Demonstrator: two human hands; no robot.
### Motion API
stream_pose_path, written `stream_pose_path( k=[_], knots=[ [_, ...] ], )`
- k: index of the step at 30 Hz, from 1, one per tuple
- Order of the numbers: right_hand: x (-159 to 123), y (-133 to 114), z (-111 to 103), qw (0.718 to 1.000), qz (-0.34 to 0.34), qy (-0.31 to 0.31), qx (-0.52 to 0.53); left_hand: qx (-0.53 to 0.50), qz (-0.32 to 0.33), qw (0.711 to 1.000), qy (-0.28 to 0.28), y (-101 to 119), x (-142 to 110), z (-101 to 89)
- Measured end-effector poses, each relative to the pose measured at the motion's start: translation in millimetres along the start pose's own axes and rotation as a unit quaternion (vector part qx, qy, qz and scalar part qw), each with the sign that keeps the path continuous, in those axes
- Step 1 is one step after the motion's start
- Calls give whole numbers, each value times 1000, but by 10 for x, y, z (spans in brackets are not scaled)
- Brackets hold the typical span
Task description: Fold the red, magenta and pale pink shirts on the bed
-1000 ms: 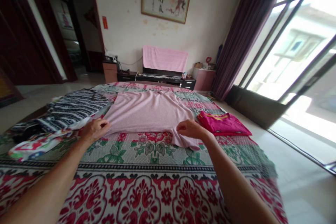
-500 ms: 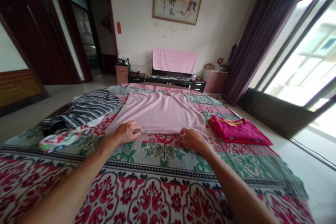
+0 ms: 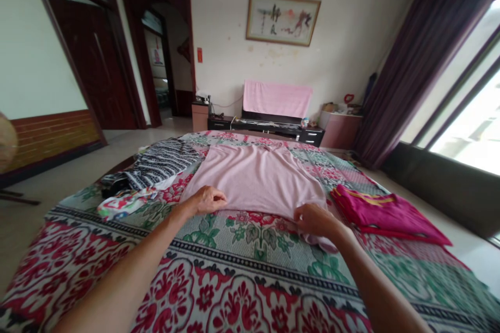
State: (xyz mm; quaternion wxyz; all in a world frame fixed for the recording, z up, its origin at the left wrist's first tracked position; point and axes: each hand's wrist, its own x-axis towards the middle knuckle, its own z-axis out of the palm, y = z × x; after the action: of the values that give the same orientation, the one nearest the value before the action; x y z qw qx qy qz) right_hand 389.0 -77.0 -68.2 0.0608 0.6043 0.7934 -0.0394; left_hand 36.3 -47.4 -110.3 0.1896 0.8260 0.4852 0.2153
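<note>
A pale pink shirt (image 3: 255,174) lies spread out on the patterned cloth (image 3: 234,291), its near edge toward me. At the left part of that edge, my left hand (image 3: 210,200) is closed, the fabric pinched in its fingers. My right hand (image 3: 314,218) grips the same edge farther right. Below the right hand, a bunched corner of the shirt hangs toward me over the cloth. Both hands partly hide the edge they hold.
A folded magenta garment (image 3: 394,213) with yellow trim lies to the right. On the left are a black-and-white striped garment (image 3: 166,158) and a colourful printed white one (image 3: 125,204). Beyond the cloth stands a low black cabinet (image 3: 311,136) beneath a pink-draped object (image 3: 277,99).
My right hand has drawn its corner of the shirt, which now bunches below the hand. The fingers of my left hand have closed more tightly. The view has turned left.
</note>
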Motion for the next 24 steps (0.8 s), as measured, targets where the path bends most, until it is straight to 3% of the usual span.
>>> stream_pose_path(
  k=[4, 9, 11, 15, 19, 21, 24],
  knots=[
    [-20, 10, -84, 1000, -8, 15, 16, 24, -42, 998, 50, -92, -11, -67],
    [39, -145, -7, 992, -12, 112, 63, 117, 20, 981, 154, -177, 41, 21],
    [63, -221, 88, 988, -22, 136, 69, 164, 13, 973, 163, -223, 33, 63],
    [74, -292, 192, 987, -43, 138, 73, 228, -111, 964, 85, -322, -33, 92],
    [90, -141, 118, 991, -17, 98, 92, 227, -196, 954, -17, -307, -73, 59],
    [99, 30, 72, 987, 46, 125, 86, 230, -205, 951, -40, -259, -76, 31],
    [93, 342, 62, 962, 192, 179, 71, 233, -212, 947, -69, -198, -73, -9]
  ],
)
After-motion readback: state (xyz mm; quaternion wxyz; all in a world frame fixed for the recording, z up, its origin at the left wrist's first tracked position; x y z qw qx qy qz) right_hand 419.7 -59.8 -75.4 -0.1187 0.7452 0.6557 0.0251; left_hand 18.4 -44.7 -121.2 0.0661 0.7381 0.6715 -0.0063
